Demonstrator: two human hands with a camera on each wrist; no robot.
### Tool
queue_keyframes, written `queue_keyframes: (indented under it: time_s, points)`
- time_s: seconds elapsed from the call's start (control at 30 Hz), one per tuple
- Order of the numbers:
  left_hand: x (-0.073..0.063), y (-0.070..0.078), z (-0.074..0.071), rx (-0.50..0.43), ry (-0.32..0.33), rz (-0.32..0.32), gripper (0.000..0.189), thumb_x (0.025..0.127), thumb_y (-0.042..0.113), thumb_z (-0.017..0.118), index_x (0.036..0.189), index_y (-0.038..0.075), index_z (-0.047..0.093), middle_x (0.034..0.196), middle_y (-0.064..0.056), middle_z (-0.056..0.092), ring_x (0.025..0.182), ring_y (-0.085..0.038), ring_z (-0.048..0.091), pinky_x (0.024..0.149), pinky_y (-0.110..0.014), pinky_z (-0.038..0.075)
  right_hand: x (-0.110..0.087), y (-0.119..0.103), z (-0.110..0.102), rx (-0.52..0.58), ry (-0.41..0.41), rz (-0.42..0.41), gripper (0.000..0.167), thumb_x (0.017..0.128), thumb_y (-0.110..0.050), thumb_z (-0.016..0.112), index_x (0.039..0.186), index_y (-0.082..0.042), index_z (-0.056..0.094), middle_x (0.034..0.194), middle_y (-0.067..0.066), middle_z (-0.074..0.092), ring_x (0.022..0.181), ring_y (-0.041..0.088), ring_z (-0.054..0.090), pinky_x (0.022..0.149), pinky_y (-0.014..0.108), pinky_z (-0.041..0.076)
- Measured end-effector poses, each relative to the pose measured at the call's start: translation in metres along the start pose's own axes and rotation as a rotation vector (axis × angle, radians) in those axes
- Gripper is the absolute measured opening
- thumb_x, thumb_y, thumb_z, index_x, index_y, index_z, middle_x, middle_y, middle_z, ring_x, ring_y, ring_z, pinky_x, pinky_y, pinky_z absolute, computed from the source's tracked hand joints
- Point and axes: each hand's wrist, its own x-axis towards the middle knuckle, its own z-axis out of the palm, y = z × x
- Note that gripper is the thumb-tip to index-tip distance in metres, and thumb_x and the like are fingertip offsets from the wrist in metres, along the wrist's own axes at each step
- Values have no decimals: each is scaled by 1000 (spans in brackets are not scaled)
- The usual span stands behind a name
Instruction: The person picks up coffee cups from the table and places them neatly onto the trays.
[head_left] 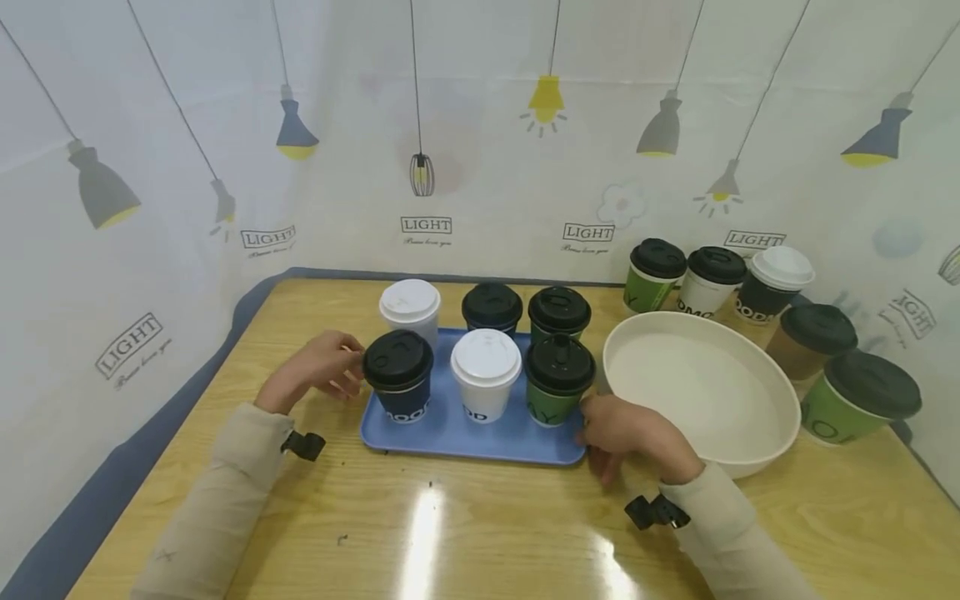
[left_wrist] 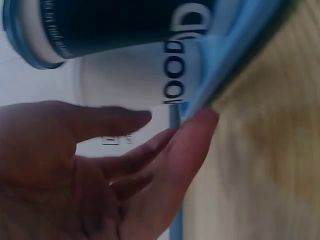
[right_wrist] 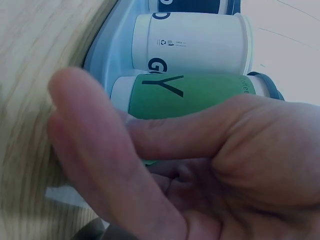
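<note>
Backdrop (head_left: 352, 192): whitish sheet behind and at both sides, printed with hanging lamps (head_left: 546, 96) and "LIGHT" labels (head_left: 426, 225). Blue-grey strip (head_left: 90, 508) borders surface. Surface (head_left: 360, 533): pale wood grain, glossy; bright elongated reflections (head_left: 423, 542) near front.

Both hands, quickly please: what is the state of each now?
Left hand: open, fingertips at the blue tray.
Right hand: at the tray's corner; grip cannot be told.

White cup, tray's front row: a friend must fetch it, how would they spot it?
On the wooden table find the blue tray. In its near row, the white cup stands between a dark cup and a green cup. Of these, it alone has a white lid.
</note>
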Motion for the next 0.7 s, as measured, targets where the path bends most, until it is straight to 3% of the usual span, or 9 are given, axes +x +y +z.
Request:
queue_keyframes:
  time_s: [0.07, 0.17, 0.43, 0.6, 0.7]
  points:
    - [5, -6, 3, 12, -87, -18, 40, 101, 10, 49, 134, -12, 52, 93, -18, 75, 72, -22, 75, 65, -38, 67, 1, 0, 0, -3, -2, 1, 8, 102, -5, 55, 102, 3, 56, 74, 14, 73, 61, 26, 75, 66, 30, 62]
    - [7, -9, 7, 21, -155, -27, 45, 95, 3, 56, 136, -11, 50, 86, -17, 76, 70, -24, 75, 64, -40, 67, 2, 0, -1, 17, 9, -18, 8, 101, -4, 56, 104, 4, 55, 74, 14, 73, 60, 25, 74, 65, 31, 63]
    - [4, -15, 10, -9, -277, -22, 85, 90, 7, 69, 160, 4, 21, 103, -23, 72, 77, -29, 75, 69, -44, 67, 6, -1, 0, 48, 42, -14, 10, 99, 2, 56, 108, 5, 54, 76, 15, 71, 60, 23, 74, 65, 32, 64]
    - [7, -21, 4, 1, -288, -28, 79, 85, 1, 67, 154, 1, 28, 102, -22, 71, 73, -27, 75, 68, -43, 67, 13, -2, 6, 83, 85, -75, 8, 97, 4, 55, 105, 7, 56, 79, 15, 71, 62, 21, 74, 62, 32, 64]
    - [7, -27, -5, 17, -260, -47, 76, 84, 1, 66, 151, -1, 31, 104, -23, 70, 74, -26, 75, 68, -42, 67, 22, -7, 13, 104, 118, -127, 14, 97, 2, 56, 108, 10, 57, 75, 13, 72, 60, 20, 74, 61, 29, 63]
